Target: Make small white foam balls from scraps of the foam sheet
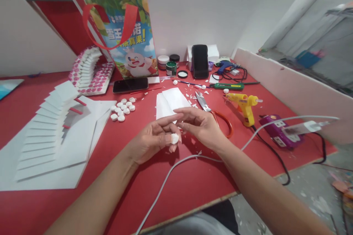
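Note:
Between the thumb and fingers of my left hand (154,137) is a small white rounded piece (174,138); its material is unclear. My right hand (200,125) meets the left fingertips, its thumb and fingers drawn together; whatever they pinch, if anything, is hidden. Just beyond both hands lie white paper sheets (172,100), with small white scraps around them. Scissors with orange handles (226,119) rest beside my right hand. To the left of the paper sits a cluster of similar white pieces (122,109).
A stepped white card model (46,128) stands at left. Behind are a carrier bag (132,40), a phone (131,85), paint jars (171,69) and an upright black device (200,61). A yellow glue gun (244,104) and purple power strip (281,132) lie right; a white cable (176,167) crosses the front.

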The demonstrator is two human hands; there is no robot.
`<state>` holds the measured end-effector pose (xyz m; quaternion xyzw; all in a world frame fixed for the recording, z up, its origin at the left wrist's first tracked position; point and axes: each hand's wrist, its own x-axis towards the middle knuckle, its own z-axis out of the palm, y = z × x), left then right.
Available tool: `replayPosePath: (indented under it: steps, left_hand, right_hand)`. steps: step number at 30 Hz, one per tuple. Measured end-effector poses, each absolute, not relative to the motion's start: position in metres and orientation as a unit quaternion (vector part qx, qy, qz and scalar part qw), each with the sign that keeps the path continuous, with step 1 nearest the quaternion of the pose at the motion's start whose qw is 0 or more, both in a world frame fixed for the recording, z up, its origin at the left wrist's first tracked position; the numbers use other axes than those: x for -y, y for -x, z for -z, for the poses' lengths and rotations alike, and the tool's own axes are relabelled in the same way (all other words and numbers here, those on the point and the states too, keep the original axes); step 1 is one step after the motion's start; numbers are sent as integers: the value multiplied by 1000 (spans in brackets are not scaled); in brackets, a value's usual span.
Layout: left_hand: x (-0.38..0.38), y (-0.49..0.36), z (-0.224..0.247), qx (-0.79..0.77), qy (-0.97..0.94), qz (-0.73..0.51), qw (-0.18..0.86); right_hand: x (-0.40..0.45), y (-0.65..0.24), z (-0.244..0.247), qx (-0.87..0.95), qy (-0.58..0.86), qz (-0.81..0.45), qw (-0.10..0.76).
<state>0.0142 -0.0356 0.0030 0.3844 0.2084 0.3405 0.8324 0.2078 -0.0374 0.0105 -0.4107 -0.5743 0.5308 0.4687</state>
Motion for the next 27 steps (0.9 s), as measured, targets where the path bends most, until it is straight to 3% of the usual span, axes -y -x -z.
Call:
replayPosePath:
  steps: [5,10,27]
  left_hand:
    - [34,-15,-4,-261,-408,-408,774]
    - [32,-15,-4,-293,-429,-428,740]
    - [32,-13,-7,-303,-446,-417,732]
  right_hand:
    - [40,-209,-16,557,454,-483,501]
    - [43,-211,-20,630,410,-458,475]
    - [43,-210,-17,759,330,-307,469]
